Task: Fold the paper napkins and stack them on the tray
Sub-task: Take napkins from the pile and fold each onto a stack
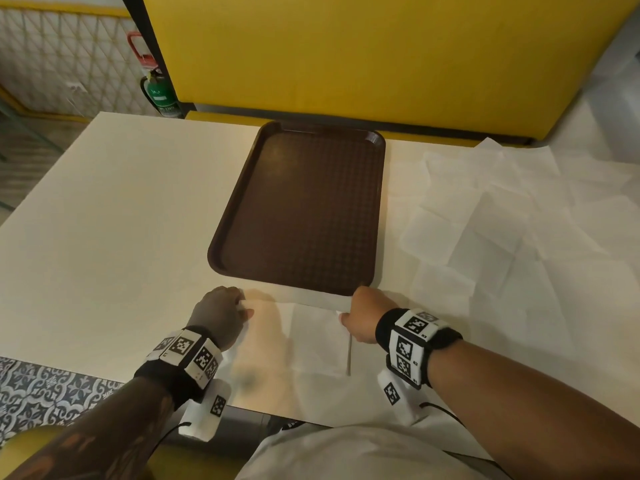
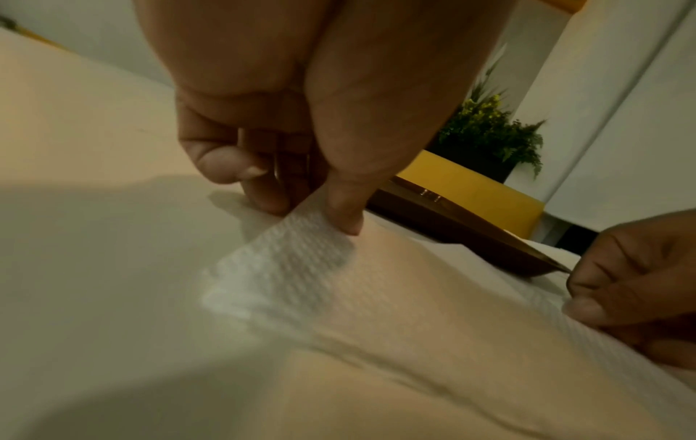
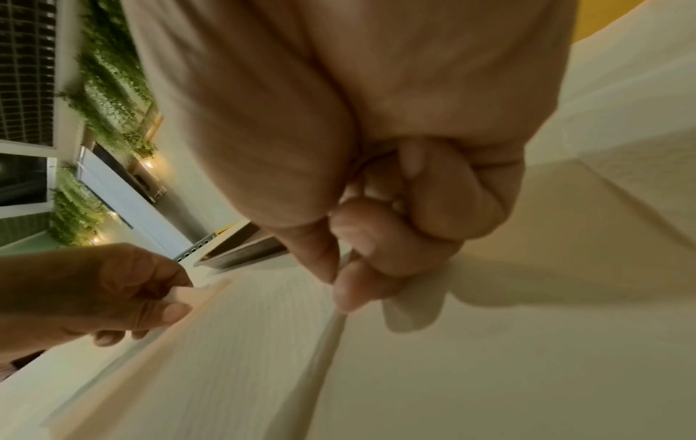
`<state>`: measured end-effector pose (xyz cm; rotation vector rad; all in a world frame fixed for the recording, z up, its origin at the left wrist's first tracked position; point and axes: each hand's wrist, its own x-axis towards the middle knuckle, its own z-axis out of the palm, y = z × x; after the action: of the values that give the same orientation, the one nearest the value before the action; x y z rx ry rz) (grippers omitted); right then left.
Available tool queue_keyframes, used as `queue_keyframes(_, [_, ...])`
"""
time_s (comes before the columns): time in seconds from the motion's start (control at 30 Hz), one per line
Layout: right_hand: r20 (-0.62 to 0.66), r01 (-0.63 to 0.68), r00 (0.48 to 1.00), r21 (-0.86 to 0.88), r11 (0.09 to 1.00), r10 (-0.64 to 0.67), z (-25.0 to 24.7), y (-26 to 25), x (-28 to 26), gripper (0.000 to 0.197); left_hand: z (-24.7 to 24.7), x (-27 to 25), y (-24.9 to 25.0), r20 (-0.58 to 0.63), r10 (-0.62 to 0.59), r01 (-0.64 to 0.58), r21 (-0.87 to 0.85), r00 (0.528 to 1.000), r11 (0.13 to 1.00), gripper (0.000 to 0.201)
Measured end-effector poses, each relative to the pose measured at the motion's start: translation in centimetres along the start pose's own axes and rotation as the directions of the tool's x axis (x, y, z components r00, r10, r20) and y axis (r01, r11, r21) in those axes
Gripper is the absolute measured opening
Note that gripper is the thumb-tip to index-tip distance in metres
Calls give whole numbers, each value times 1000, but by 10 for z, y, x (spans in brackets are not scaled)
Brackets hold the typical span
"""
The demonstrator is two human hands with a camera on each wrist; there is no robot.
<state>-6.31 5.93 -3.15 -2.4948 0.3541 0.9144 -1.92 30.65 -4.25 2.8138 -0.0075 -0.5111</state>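
A white paper napkin (image 1: 304, 337) lies on the table just in front of the brown tray (image 1: 228, 223), which holds nothing. My left hand (image 1: 221, 315) pinches the napkin's far left corner (image 2: 301, 235) between thumb and finger. My right hand (image 1: 363, 315) pinches its far right corner (image 3: 339, 285) the same way. The right edge of the napkin stands a little off the table. Each wrist view shows the other hand gripping the opposite corner.
Several unfolded white napkins (image 1: 502, 216) lie spread over the right side of the cream table (image 1: 104, 220). A yellow bench back (image 1: 346, 46) stands behind the table. A green extinguisher (image 1: 159, 91) is at the far left. The table's near edge runs under my wrists.
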Motion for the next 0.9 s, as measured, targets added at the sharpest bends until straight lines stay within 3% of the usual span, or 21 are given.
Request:
queue_keyframes(0.47, [-14,0,1000,76,997,1,9,2,11,27,-10,6,4,-28,-43,42,-32,999,999,26])
queue_keyframes(0.63, [5,6,1000,63,998,-6,-3,5,6,31,-24,-6,16,-88,-29,26,-31,996,999,38])
queue_keyframes(0.73, [-31,32,999,39,999,-31,-24,8,-1,29,-41,-10,40,-165,51,-54,-12,985,998,47])
queue_keyframes(0.8, [-84,49,995,30,998,-46,-42,12,-8,31,-56,-8,63,-191,132,-141,-34,973,989,43])
queue_keyframes(0.9, [-183,64,982,64,996,-51,-72,29,-26,21,-73,-5,109,-79,298,-304,-83,951,949,27])
